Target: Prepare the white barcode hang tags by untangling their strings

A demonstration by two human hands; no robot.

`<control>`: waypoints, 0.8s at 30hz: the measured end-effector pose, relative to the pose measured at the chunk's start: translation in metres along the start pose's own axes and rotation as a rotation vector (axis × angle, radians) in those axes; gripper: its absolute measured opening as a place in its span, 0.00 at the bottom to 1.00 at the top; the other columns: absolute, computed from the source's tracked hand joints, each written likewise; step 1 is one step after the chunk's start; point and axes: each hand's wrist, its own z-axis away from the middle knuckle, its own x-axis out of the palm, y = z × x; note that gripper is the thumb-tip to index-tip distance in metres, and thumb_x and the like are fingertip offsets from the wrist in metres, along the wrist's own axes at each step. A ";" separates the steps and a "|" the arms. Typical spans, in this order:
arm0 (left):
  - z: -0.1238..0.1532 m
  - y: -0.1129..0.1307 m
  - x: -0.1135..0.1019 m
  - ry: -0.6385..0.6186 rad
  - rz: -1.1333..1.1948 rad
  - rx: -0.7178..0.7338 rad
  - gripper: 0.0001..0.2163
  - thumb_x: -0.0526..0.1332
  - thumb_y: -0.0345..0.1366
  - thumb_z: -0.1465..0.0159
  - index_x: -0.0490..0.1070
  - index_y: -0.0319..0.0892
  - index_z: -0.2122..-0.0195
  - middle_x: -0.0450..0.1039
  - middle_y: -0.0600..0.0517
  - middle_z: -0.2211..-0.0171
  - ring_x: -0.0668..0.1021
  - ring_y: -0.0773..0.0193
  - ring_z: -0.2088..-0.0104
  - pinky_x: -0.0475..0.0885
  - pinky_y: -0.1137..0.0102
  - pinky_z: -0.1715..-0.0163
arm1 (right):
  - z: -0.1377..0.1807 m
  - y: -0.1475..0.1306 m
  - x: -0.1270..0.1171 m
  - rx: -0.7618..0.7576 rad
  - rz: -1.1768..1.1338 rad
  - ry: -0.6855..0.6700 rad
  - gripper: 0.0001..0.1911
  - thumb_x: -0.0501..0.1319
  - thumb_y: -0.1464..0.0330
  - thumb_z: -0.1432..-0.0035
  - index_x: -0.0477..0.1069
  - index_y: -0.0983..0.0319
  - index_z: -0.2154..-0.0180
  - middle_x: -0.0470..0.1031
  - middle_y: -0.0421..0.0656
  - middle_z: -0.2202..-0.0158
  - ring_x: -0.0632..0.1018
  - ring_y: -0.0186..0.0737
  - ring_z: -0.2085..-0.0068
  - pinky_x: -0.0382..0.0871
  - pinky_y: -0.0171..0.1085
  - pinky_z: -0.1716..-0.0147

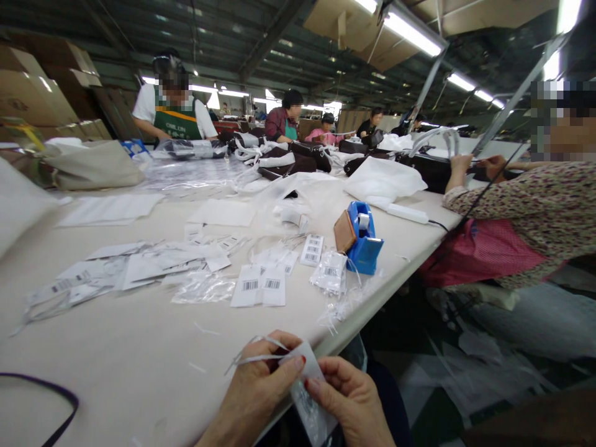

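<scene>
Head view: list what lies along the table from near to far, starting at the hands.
The left hand and right hand pinching a white tag, barcode labels, blue tape dispenser, white bag, person in green apron.

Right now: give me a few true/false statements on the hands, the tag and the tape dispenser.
The left hand and right hand both pinch a white tag. True.
The tape dispenser is red. False: it is blue.
Loose barcode labels lie on the table. True.
The tape dispenser is in the right hand. False: it stands on the table, apart from both hands.
</scene>
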 end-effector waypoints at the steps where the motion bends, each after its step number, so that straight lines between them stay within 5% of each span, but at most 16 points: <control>1: 0.001 0.000 0.000 0.037 0.029 0.000 0.05 0.62 0.37 0.49 0.73 0.41 0.75 0.71 0.56 0.80 0.71 0.65 0.76 0.64 0.74 0.74 | 0.000 0.001 0.000 0.007 -0.002 0.008 0.15 0.73 0.63 0.65 0.76 0.65 0.73 0.78 0.42 0.77 0.75 0.33 0.77 0.66 0.29 0.75; 4: 0.002 0.000 0.000 0.103 0.058 0.021 0.05 0.62 0.36 0.49 0.72 0.41 0.78 0.69 0.58 0.83 0.68 0.69 0.80 0.62 0.76 0.78 | 0.000 0.003 0.000 0.006 -0.005 0.022 0.15 0.73 0.63 0.65 0.76 0.65 0.74 0.78 0.42 0.78 0.74 0.32 0.77 0.66 0.28 0.76; 14: -0.003 -0.016 0.000 0.003 -0.073 0.152 0.06 0.60 0.34 0.47 0.73 0.40 0.79 0.67 0.56 0.81 0.68 0.68 0.78 0.61 0.75 0.77 | -0.004 -0.004 0.002 -0.012 -0.030 -0.014 0.13 0.72 0.65 0.63 0.75 0.65 0.74 0.78 0.40 0.78 0.74 0.30 0.77 0.65 0.27 0.76; 24: 0.000 -0.015 -0.010 -0.226 -0.284 0.440 0.08 0.55 0.33 0.41 0.74 0.41 0.67 0.69 0.51 0.72 0.73 0.64 0.70 0.67 0.72 0.70 | -0.010 -0.009 0.005 -0.014 -0.130 0.023 0.14 0.74 0.66 0.66 0.74 0.65 0.76 0.76 0.38 0.80 0.72 0.26 0.78 0.64 0.25 0.77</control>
